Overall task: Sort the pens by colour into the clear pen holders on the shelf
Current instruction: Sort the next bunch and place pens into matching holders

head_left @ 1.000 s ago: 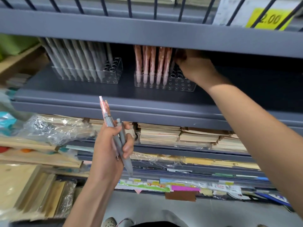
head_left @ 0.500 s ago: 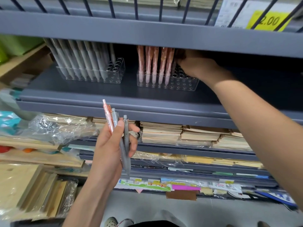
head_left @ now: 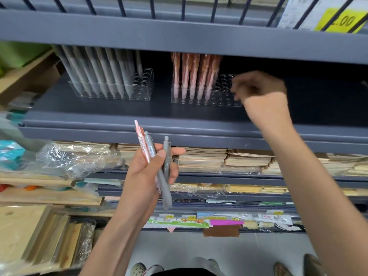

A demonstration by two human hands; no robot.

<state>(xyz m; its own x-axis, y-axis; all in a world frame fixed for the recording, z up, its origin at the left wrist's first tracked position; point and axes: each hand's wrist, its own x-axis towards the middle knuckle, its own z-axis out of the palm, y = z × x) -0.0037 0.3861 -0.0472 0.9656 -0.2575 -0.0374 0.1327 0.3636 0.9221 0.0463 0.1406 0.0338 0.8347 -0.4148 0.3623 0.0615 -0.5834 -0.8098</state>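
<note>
My left hand (head_left: 148, 172) grips three pens upright below the shelf: one pink pen (head_left: 141, 142) and two grey pens (head_left: 166, 172). On the dark shelf stand two clear pen holders. The left holder (head_left: 143, 92) is filled with grey pens (head_left: 103, 72), with a few free holes at its right end. The right holder (head_left: 221, 98) carries pink pens (head_left: 191, 74) in its left half. My right hand (head_left: 258, 90) hovers blurred at this holder's right end, fingers curled downward, with nothing visible in it.
The shelf above (head_left: 179, 34) hangs low over the pen tops. A yellow price tag (head_left: 342, 22) sits top right. Stacks of brown notebooks (head_left: 203, 158) fill the shelf below, crinkled plastic wrap (head_left: 75, 158) at left. Wooden items (head_left: 45, 242) lie bottom left.
My right hand has pulled back out of the pink holder toward the right and front. My left hand with its pens has stayed at about the same place.
</note>
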